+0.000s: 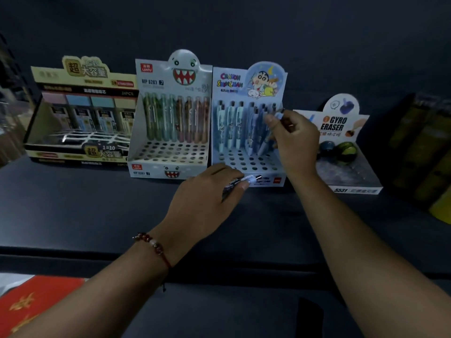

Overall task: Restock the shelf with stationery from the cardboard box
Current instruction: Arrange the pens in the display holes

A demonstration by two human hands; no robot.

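Dark shelf point(73, 203) carrying four display boxes, with the Crayon Shinchan pen box point(246, 132) as landmark. Its header reads "CRAYON SHINCHAN"; pens point(229, 125) stand in its rear holes, long axes upright and leaning back. Immediately left of it, touching, stands the Lantu box point(170, 118), marked "LANTU" and "MP 8283" beneath a toothed monster face. Farther left is a yellow refill box point(80, 113) printed "1=10" and "24PCS". To the landmark's right sits the "GYRO ERASER" box point(346, 152), numbered "5531". The right hand point(292, 142), at the landmark's right rear corner, pinches one pen point(278, 115), tip downward. The left hand point(207, 193), before the landmark's front panel, grips several pens point(246, 179) lying roughly horizontal, ends pointing right.
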